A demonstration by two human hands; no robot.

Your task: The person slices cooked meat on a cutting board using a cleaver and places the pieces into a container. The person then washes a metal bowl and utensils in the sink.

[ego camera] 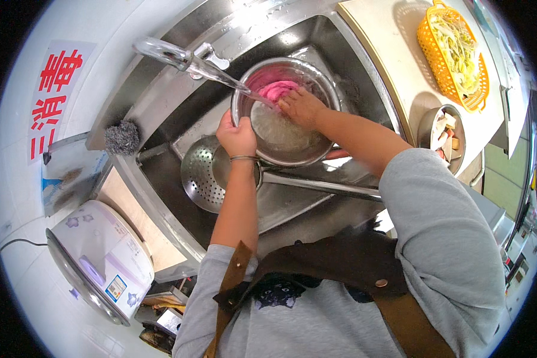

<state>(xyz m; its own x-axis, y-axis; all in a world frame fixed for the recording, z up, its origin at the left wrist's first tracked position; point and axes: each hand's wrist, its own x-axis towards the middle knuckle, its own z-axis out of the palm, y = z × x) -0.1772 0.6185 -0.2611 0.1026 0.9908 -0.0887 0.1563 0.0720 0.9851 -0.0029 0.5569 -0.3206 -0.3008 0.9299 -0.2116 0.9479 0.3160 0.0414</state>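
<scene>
A round stainless steel pot (286, 161) is tilted in the metal sink (197, 112), with water inside. My left hand (238, 136) grips its left rim, thumb on the edge. Inside the pot, my right hand (300, 107) presses a pink cloth (279, 91) against the inner wall. From the chrome faucet (165, 50) a stream of water runs onto the cloth. Under my left wrist lies a perforated metal skimmer (201, 176); a long metal handle (322, 184) extends right below the pot.
A yellow plastic basket of sliced vegetables (423, 42) and a metal bowl of cut pieces (425, 123) stand on the right counter. A steel wool scrubber (122, 138) sits at the sink's left corner. A white rice cooker (103, 241) is at lower left.
</scene>
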